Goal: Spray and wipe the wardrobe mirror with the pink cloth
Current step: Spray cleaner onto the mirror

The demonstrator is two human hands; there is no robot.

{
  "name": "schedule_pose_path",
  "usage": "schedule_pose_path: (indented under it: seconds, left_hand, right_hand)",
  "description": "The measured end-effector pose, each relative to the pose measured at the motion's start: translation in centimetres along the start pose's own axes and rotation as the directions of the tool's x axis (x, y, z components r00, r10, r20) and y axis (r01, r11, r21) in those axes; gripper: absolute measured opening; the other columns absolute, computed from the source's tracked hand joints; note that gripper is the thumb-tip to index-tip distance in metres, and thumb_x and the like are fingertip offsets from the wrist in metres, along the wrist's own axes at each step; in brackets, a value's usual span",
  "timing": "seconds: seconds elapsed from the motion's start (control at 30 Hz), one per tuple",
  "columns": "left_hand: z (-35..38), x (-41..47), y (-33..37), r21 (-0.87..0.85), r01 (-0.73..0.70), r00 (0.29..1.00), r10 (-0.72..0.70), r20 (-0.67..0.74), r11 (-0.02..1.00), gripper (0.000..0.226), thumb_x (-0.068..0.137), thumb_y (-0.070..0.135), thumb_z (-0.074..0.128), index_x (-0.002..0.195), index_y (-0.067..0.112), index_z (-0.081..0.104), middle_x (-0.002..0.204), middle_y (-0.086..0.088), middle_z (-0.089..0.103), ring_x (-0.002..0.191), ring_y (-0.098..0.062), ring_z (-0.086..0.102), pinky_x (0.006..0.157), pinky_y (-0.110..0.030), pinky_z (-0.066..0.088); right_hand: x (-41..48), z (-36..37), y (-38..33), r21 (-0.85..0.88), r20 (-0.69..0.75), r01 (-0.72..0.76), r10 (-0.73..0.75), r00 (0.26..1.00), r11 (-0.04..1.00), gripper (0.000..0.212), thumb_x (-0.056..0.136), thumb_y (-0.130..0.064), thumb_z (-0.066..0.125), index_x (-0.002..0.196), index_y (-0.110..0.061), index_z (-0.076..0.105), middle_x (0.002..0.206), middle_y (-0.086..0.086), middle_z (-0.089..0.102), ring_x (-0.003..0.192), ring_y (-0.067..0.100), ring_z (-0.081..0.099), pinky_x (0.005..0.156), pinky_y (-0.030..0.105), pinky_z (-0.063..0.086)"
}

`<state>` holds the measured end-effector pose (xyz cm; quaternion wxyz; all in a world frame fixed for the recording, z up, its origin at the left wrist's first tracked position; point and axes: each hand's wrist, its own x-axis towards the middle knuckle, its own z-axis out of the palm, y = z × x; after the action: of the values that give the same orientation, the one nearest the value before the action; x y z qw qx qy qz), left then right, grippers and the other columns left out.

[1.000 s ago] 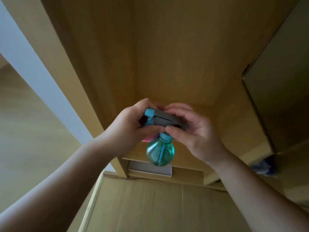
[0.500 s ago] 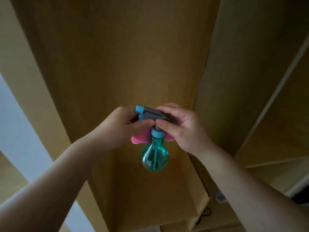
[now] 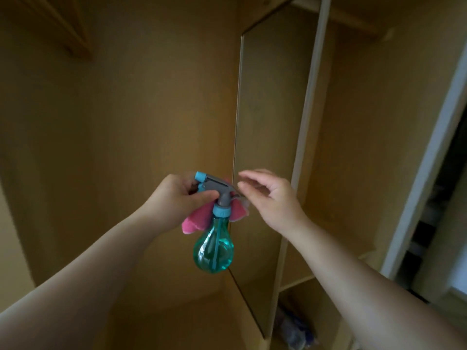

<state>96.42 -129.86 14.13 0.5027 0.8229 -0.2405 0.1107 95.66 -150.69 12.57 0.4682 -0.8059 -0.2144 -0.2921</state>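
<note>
A teal spray bottle [image 3: 213,250] with a grey and blue trigger head hangs in front of me. My left hand [image 3: 174,200] grips its head and neck. A pink cloth [image 3: 195,221] is bunched behind the bottle's neck in the same hand, with part of it showing on the right side. My right hand [image 3: 269,198] is just right of the trigger head, fingers spread, holding nothing. The tall narrow wardrobe mirror [image 3: 267,127] stands upright behind my right hand, on the right wall of the wooden compartment.
I face the inside of a wooden wardrobe [image 3: 126,122]. A light vertical frame post [image 3: 307,117] runs along the mirror's right side. Shelves [image 3: 298,282] and some bluish items [image 3: 294,329] lie low on the right. A white door edge [image 3: 429,157] is at far right.
My view has swung up and right, bringing the mirror into sight. My right hand has let go of the spray head and opened. The left hand still holds bottle and cloth.
</note>
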Motion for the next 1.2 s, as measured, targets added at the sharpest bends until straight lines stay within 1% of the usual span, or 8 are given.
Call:
schedule_pose_path:
  seconds: [0.1, 0.17, 0.3, 0.43, 0.53, 0.67, 0.8, 1.2]
  left_hand:
    - [1.4, 0.3, 1.1, 0.035, 0.037, 0.999, -0.036, -0.028, 0.999, 0.006, 0.086, 0.02, 0.069, 0.08, 0.021, 0.07, 0.066, 0.014, 0.072, 0.058, 0.001, 0.066, 0.049, -0.011, 0.047]
    - [2.1, 0.2, 1.3, 0.062, 0.067, 0.996, -0.063, -0.06, 0.996, 0.009, 0.086, 0.022, 0.07, 0.079, 0.017, 0.071, 0.067, 0.007, 0.073, 0.057, -0.003, 0.066, 0.05, -0.016, 0.05]
    - [2.9, 0.1, 1.9, 0.095, 0.116, 0.988, -0.104, -0.118, 0.989, 0.012, 0.086, 0.025, 0.069, 0.085, 0.013, 0.073, 0.076, -0.004, 0.074, 0.068, -0.017, 0.068, 0.059, -0.027, 0.053]
    - [3.7, -0.1, 2.9, 0.116, 0.122, 0.982, -0.102, -0.162, 0.986, 0.008, 0.086, 0.018, 0.069, 0.08, 0.021, 0.07, 0.069, 0.004, 0.072, 0.059, -0.003, 0.064, 0.053, -0.017, 0.049]
    - [4.2, -0.5, 3.1, 0.121, 0.152, 0.97, -0.125, -0.208, 0.981, 0.006, 0.086, 0.018, 0.069, 0.082, 0.023, 0.069, 0.071, 0.005, 0.073, 0.065, -0.007, 0.068, 0.055, -0.017, 0.051]
    - [5.0, -1.3, 3.1, 0.138, 0.18, 0.962, -0.145, -0.232, 0.974, 0.002, 0.086, 0.02, 0.069, 0.087, 0.021, 0.068, 0.076, 0.001, 0.073, 0.071, -0.013, 0.069, 0.058, -0.02, 0.053]
    - [5.1, -1.8, 3.1, 0.147, 0.2, 0.964, -0.168, -0.205, 0.969, 0.003, 0.086, 0.02, 0.069, 0.087, 0.018, 0.068, 0.077, 0.0, 0.072, 0.072, -0.014, 0.068, 0.061, -0.024, 0.055]
    - [4.1, -2.2, 4.6, 0.118, 0.099, 0.994, -0.092, -0.061, 0.988, 0.012, 0.086, 0.024, 0.069, 0.096, 0.028, 0.066, 0.086, 0.009, 0.071, 0.081, -0.009, 0.067, 0.061, -0.017, 0.05]
  right_hand:
    - [-0.1, -3.9, 3.2, -0.157, -0.338, -0.098, 0.04, 0.94, 0.983, 0.028, 0.093, -0.016, 0.061, 0.121, -0.017, 0.063, 0.107, -0.006, 0.06, 0.096, 0.004, 0.059, 0.087, 0.021, 0.052]
    - [0.5, -5.5, 5.2, -0.195, -0.428, -0.207, 0.106, 0.897, 0.959, 0.034, 0.093, -0.015, 0.06, 0.126, -0.016, 0.057, 0.116, 0.0, 0.057, 0.101, 0.013, 0.059, 0.089, 0.029, 0.052]
    - [2.8, -6.7, 6.7, -0.233, -0.266, -0.449, 0.387, 0.883, 0.863, 0.059, 0.097, -0.022, 0.055, 0.149, -0.017, 0.028, 0.144, 0.005, 0.046, 0.126, 0.025, 0.052, 0.098, 0.035, 0.045]
    - [4.8, -7.1, 8.2, -0.268, -0.129, -0.472, 0.455, 0.881, 0.84, 0.041, 0.099, -0.021, 0.051, 0.139, -0.016, 0.045, 0.128, 0.005, 0.059, 0.12, 0.026, 0.057, 0.083, 0.03, 0.046]
    - [5.1, -7.0, 9.0, -0.264, -0.069, -0.459, 0.458, 0.886, 0.848, 0.039, 0.1, -0.021, 0.049, 0.138, -0.015, 0.046, 0.133, 0.005, 0.057, 0.123, 0.024, 0.054, 0.085, 0.028, 0.043]
    - [4.7, -7.3, 8.8, -0.258, -0.063, -0.459, 0.459, 0.886, 0.85, 0.039, 0.101, -0.024, 0.047, 0.139, -0.016, 0.045, 0.133, 0.006, 0.057, 0.124, 0.025, 0.053, 0.094, 0.034, 0.046]
    - [3.6, -8.6, 8.6, -0.287, -0.055, -0.449, 0.454, 0.889, 0.846, 0.034, 0.1, -0.026, 0.049, 0.132, -0.018, 0.05, 0.129, 0.003, 0.059, 0.119, 0.023, 0.056, 0.092, 0.034, 0.047]
    - [-2.7, -13.2, 4.7, -0.345, -0.168, -0.525, 0.5, 0.85, 0.778, 0.047, 0.099, -0.025, 0.051, 0.144, -0.018, 0.039, 0.143, 0.004, 0.049, 0.13, 0.026, 0.05, 0.099, 0.037, 0.047]
